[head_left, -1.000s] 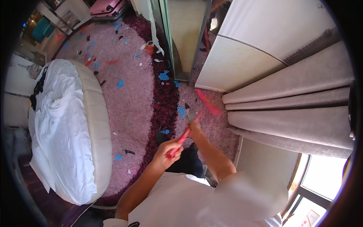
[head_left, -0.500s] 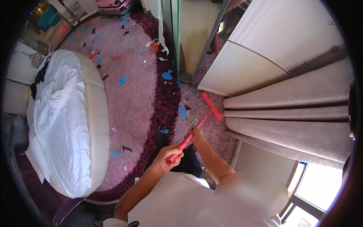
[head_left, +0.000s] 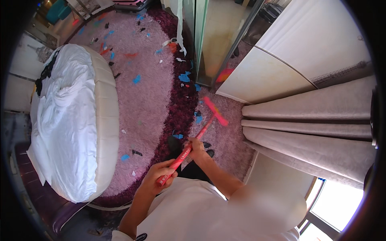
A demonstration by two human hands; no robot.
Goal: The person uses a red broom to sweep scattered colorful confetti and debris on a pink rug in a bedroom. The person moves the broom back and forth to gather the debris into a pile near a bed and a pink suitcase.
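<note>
A red broom (head_left: 205, 129) slants across the front of my body, its T-shaped pinkish-red head (head_left: 215, 111) down on the carpet. My left hand (head_left: 161, 172) is closed round the top end of the handle. Lower on the handle, my right hand (head_left: 196, 148) is wrapped round it too. Small blue scraps (head_left: 198, 119) lie just left of the broom head, with dark bits among them. Another blue scrap (head_left: 178, 136) rests near my shoes.
A pink and dark purple rug (head_left: 148, 96) is strewn with blue, red, black and white scraps. On the left stands a rounded bed (head_left: 105, 120) with white bedding. A mirrored panel (head_left: 221, 40), pale cabinet doors (head_left: 261, 72) and grey curtains (head_left: 309, 110) line the right side.
Both hands have drawn the broom back toward my body and to the left. Its head has moved left over the carpet, closer to the blue scraps. My grip is unchanged.
</note>
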